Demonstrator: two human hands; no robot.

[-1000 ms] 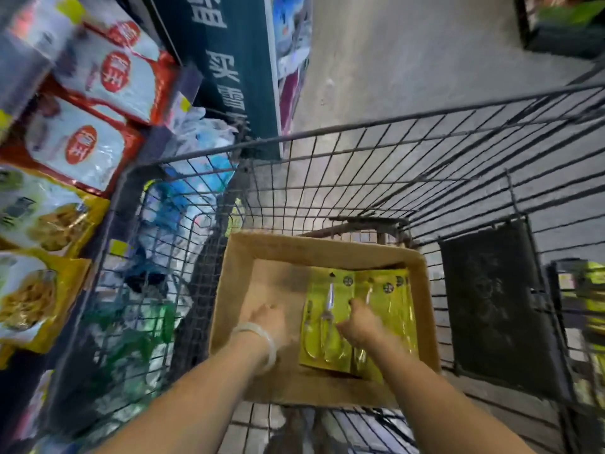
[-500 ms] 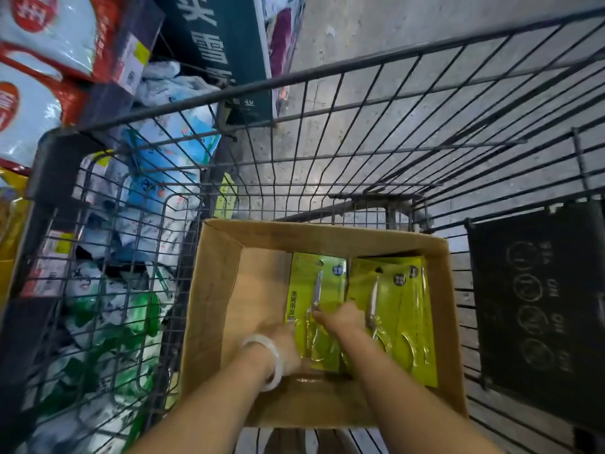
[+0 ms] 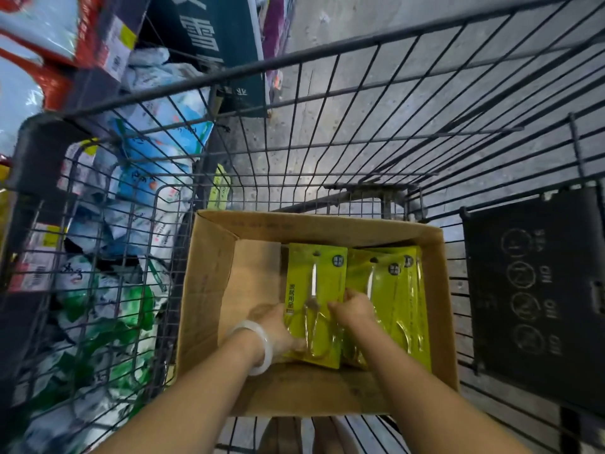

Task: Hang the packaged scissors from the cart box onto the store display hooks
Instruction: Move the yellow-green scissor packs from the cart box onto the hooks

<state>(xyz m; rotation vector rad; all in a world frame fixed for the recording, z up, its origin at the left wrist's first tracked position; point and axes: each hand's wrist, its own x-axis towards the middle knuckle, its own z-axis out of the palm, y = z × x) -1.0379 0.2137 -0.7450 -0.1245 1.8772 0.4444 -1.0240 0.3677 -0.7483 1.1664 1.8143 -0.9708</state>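
An open cardboard box (image 3: 209, 276) sits in the wire cart (image 3: 327, 54). Inside lie yellow-green packaged scissors: one pack on the left (image 3: 316, 273), and a pile of several more packs (image 3: 399, 290) on the right. My left hand (image 3: 278, 326), with a white bangle at the wrist, holds the left pack at its lower left edge, fingers under the pack. My right hand (image 3: 355, 306) grips the same pack's right edge, fingers curled between it and the pile. No display hooks are in view.
Shelves with bagged goods (image 3: 137, 191) stand close on the left behind the cart's wire side. A dark folded child-seat panel (image 3: 530, 290) hangs on the cart's right. A teal sign (image 3: 209, 44) and concrete floor (image 3: 360, 27) lie ahead.
The view has dropped closer to the box. My left hand moved from the box floor onto the left pack's edge, and my right hand shifted left to the same pack.
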